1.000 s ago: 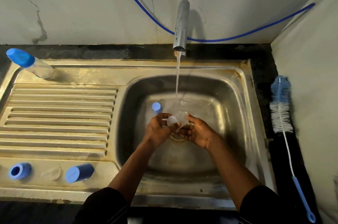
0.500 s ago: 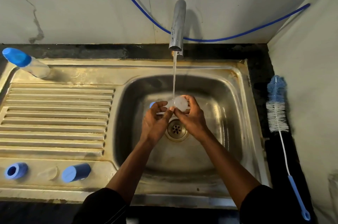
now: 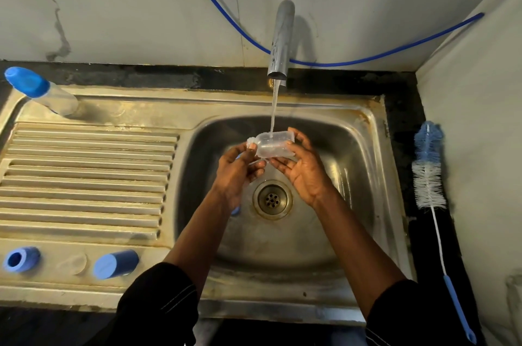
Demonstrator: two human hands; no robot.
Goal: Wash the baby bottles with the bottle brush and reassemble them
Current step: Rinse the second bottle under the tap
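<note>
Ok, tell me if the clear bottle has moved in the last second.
Yes. The clear bottle has risen from just above the drain toward the faucet, and the drain is now uncovered below it.

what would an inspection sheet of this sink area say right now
Surface: steel sink, stained rim; ribbed drainboard on the left.
Job's things: clear bottle on its side under the stream from the tap; bottle brush on the dark counter to the right; capped bottle at the back left; blue ring and blue cap at the front left.
Clutter: clear object at the right edge, too cropped to identify.
Grippers: left hand pinches the bottle's neck; right hand holds its base.
Cables: blue hose sags along the wall.
Surroundings: nothing seen beyond the walls.
</note>
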